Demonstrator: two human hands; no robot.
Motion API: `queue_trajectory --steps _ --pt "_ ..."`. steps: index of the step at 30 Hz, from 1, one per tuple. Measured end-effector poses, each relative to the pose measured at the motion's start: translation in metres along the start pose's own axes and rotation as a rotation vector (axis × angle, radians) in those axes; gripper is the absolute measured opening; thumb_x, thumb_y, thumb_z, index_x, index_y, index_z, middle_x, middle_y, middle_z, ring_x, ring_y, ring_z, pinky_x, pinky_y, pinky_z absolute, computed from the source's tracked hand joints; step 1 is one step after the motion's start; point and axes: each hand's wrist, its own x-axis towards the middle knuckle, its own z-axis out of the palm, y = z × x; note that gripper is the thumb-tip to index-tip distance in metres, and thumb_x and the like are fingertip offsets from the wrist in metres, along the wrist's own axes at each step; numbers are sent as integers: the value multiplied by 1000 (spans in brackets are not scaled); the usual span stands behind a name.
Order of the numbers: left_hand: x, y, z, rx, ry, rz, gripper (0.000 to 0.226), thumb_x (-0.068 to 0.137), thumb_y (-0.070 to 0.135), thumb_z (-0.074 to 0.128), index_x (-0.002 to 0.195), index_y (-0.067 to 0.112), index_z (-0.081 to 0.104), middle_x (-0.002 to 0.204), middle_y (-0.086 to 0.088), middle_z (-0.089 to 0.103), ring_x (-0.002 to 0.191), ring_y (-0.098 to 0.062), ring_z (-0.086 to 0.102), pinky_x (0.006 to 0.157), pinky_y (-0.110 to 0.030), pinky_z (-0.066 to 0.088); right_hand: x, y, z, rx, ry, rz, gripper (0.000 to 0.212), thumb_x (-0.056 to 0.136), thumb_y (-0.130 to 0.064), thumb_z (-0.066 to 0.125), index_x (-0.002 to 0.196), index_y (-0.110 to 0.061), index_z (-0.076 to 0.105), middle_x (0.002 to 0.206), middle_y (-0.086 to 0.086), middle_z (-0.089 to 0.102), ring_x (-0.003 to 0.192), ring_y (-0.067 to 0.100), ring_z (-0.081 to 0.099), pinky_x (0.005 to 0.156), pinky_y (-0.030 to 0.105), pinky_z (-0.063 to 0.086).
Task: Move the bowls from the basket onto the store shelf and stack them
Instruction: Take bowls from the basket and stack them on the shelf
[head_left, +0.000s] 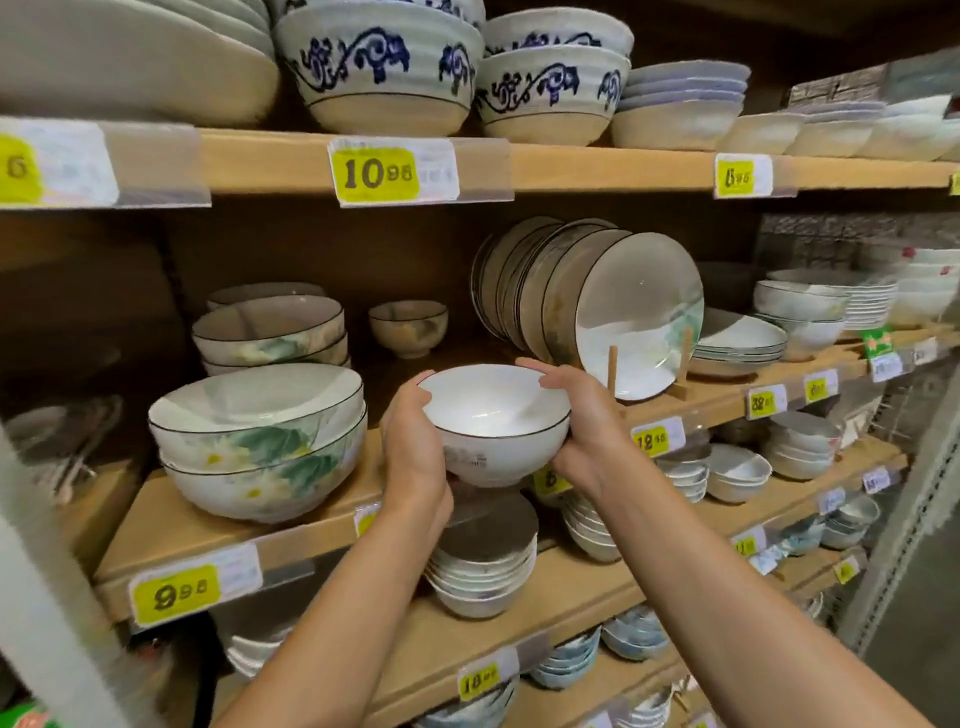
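Observation:
I hold a small white bowl (493, 415) with a thin dark rim upright between both hands, just in front of the middle shelf's edge. My left hand (413, 457) cups its left side and my right hand (582, 426) grips its right side. A similar small bowl (409, 327) stands alone further back on the wooden middle shelf (171, 525), behind the one I hold. The basket is not in view.
Two large floral bowls (260, 441) are stacked at the left of the shelf, with more bowls (270, 332) behind them. Plates (592, 306) lean on a wooden rack at the right. Stacks of small bowls (483, 571) fill the shelf below; blue-patterned bowls (379, 67) sit above.

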Motion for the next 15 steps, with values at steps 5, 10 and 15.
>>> queue_trajectory --steps 5,10,15 --pt "33 -10 10 -16 96 29 25 88 16 42 92 20 67 86 -1 72 84 -21 65 61 -29 47 48 1 6 -51 -69 50 37 84 -4 45 112 -11 68 115 14 64 105 36 60 89 47 54" --pt "51 -15 15 63 153 50 30 86 16 40 83 20 69 71 3 75 66 -11 70 57 -26 48 86 5 10 12 -130 140 31 83 1 42 100 -4 68 97 20 69 90 36 64 79 41 54" --pt "55 -17 21 70 221 31 26 87 15 43 91 11 69 84 -7 76 90 -25 68 78 -36 53 106 9 8 -4 -216 166 35 85 -4 43 109 -8 67 103 19 71 98 36 66 90 46 53"
